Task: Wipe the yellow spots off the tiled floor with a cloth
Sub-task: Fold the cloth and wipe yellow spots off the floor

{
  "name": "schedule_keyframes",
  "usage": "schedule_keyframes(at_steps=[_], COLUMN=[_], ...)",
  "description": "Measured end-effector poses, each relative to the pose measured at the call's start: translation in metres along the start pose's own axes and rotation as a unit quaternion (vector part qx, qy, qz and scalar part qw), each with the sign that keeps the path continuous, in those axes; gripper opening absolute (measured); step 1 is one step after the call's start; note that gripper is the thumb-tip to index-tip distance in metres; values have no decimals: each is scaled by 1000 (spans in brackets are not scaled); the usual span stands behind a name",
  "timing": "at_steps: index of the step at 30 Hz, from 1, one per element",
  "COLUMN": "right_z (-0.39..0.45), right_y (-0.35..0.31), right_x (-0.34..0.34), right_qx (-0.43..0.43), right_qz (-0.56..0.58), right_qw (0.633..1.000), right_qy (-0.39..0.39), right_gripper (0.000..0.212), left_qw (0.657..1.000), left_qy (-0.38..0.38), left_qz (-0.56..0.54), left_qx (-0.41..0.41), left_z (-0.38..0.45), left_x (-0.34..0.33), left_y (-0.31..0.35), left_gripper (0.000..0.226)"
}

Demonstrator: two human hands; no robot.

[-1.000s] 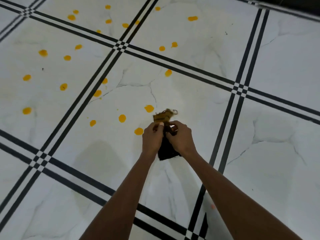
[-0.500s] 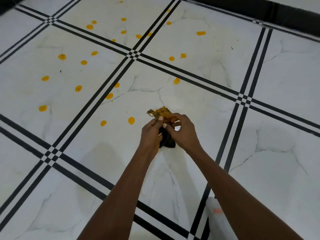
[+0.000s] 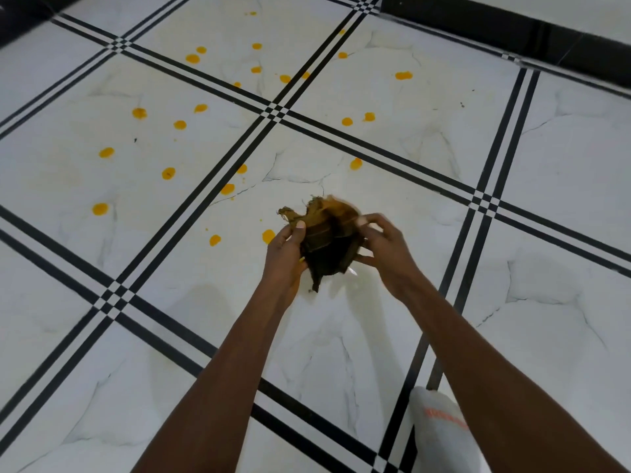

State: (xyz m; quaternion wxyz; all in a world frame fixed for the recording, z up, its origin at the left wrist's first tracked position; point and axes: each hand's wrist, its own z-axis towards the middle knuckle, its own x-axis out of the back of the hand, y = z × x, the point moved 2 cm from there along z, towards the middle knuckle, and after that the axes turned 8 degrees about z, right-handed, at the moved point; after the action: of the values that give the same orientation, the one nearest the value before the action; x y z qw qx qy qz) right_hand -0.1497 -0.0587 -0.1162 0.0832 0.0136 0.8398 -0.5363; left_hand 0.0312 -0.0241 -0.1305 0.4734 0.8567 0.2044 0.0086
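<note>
A dark cloth [image 3: 327, 245], stained yellow-brown along its frayed top edge, hangs above the white tiled floor [image 3: 341, 336]. My left hand [image 3: 285, 254] pinches its left edge with thumb on top. My right hand [image 3: 384, 245] grips its right side with curled fingers. Between both hands the cloth is spread out. Several yellow spots lie on the tiles ahead and to the left; the nearest yellow spot [image 3: 268, 236] sits just left of my left hand, with another yellow spot [image 3: 214, 240] further left.
Black double grout lines [image 3: 273, 112] cross the floor in a grid. A black skirting strip [image 3: 512, 35] runs along the far right wall. A white-socked foot [image 3: 440, 428] stands at the lower right.
My hands have moved apart and spread the cloth wider between them. The view has tilted, showing more of the far floor and the socked foot.
</note>
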Motion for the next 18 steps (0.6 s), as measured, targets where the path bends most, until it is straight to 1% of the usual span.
schedule_keyframes(at_steps=[1,2,4,7,9,11,12,14,15,17,18], right_z=[-3,-5,-9,-9,-7,-5,-4,-1,0,5,7], right_y=[-11,-21,-43,-74,-91,-98,-96,-79,-65,-29,-12], right_x=[6,14,25,31,24,7,-4,-27,-38,-56,-62], right_qx=[2,13,45,113,180,236,251,247,233,182,142], right_qz=[19,15,-38,-125,-193,-276,-319,-402,-441,-493,-500], right_qw=[1000,1000,998,984,962,930,913,881,867,847,847], right_qy=[5,13,35,65,68,53,48,35,11,-74,-110], right_gripper=[16,17,20,19,21,20,20,23,23,22,22], left_qw=[1000,1000,999,998,998,997,995,990,986,974,968], left_qy=[15,23,23,20,25,45,61,99,118,158,174], left_qz=[5,12,40,58,54,60,68,94,111,152,175], left_qx=[5,8,12,11,-2,-21,-28,-36,-41,-52,-54], left_z=[2,4,8,12,15,15,15,16,16,16,16], left_x=[2,2,-2,-11,-9,2,11,32,42,65,76], left_y=[3,5,9,11,12,14,14,10,7,0,-3], left_gripper=[35,36,34,24,26,26,24,22,22,21,21])
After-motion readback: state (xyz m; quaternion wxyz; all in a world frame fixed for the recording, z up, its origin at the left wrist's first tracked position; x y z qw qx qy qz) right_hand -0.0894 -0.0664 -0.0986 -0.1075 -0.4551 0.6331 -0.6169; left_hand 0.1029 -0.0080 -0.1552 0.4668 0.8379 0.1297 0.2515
